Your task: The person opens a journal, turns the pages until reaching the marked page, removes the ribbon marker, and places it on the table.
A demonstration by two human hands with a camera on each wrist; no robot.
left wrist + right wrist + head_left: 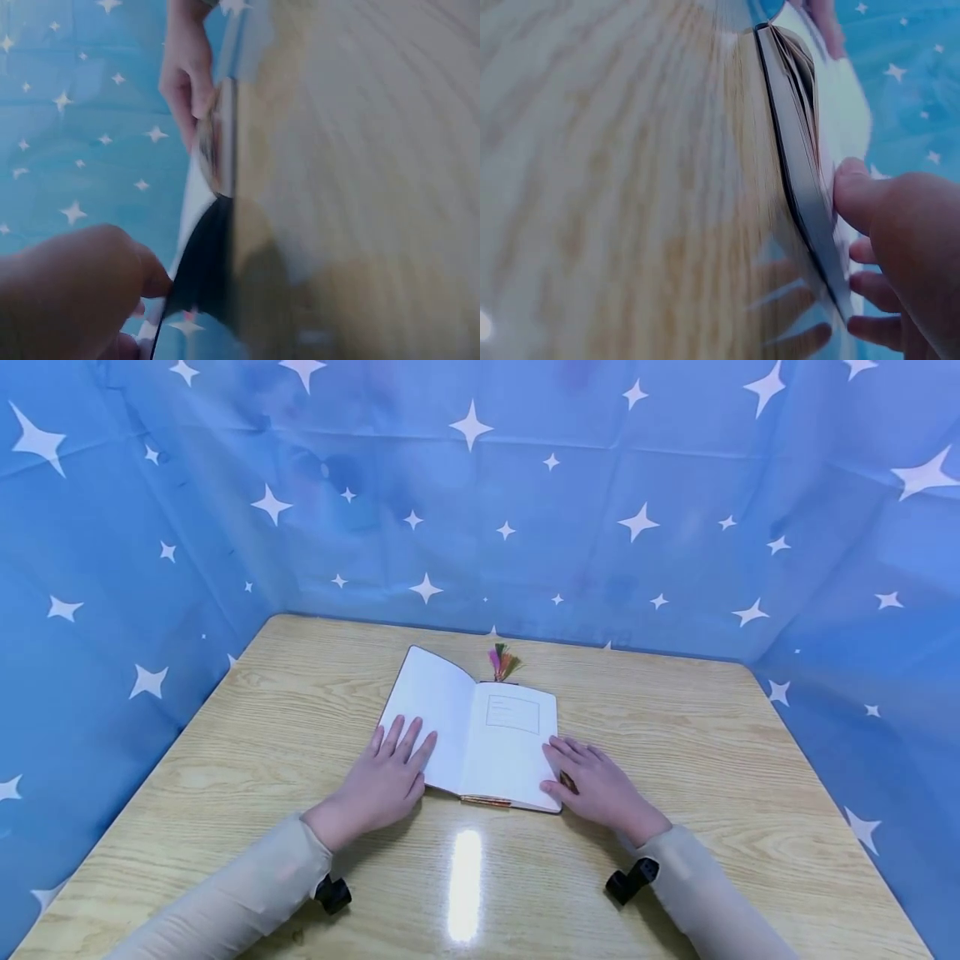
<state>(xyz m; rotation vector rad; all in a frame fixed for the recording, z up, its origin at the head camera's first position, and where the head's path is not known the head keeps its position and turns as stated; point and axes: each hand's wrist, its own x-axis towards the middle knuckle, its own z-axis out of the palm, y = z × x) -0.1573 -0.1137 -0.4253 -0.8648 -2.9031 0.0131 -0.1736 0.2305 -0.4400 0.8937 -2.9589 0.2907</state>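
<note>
A notebook (510, 760) lies spread at its first pages on the wooden table. Its right-hand page carries a printed box near the top, and the left leaf is blank. My left hand (382, 781) rests with spread fingers on that left leaf. The dark cover (202, 255) under the leaf slants up off the table in the left wrist view. At the notebook's right edge, my right hand (600, 785) touches the page with its thumb and fingertips. Seen from the right wrist, the page block (802, 157) is thick, with some loose inserts between its leaves.
Colourful tassels (504, 662) stick out past the notebook's top edge. A blue star-patterned cloth (525, 560) stands behind and beside the table (262, 760). A bright light reflection shows on the tabletop in front of the notebook.
</note>
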